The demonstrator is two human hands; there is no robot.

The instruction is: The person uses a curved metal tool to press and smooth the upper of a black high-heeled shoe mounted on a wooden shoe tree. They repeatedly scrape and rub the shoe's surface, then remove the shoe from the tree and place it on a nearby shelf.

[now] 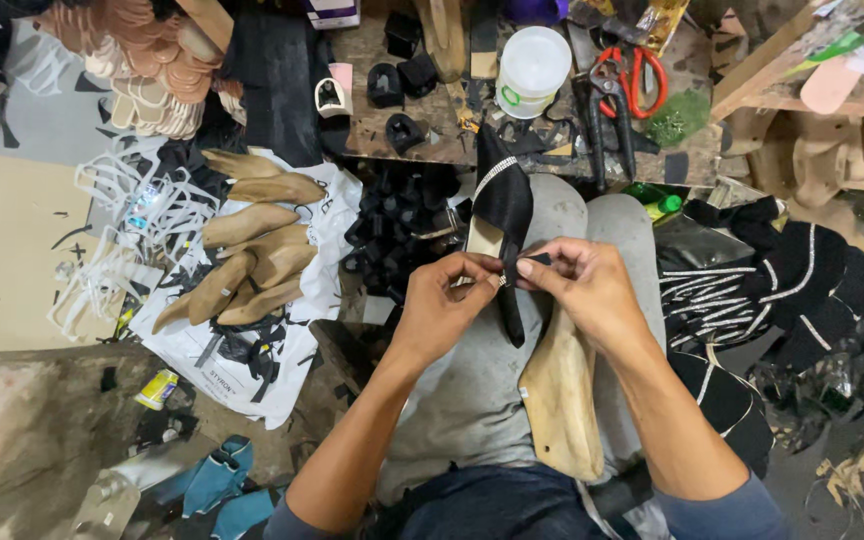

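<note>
Head view: left hand [439,300] and right hand [584,285] pinched together on the strap of a black shoe upper [501,215], stretched over a wooden last [560,395] across the lap, just below a cluttered workbench [372,140].

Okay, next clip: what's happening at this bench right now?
A seated person works on a black shoe upper mounted on a wooden last resting on their lap. The left hand and right hand pinch a black strap at the shoe's back edge. More wooden lasts lie on a white bag at the left; red-handled scissors and a white tub sit on the workbench ahead.
</note>
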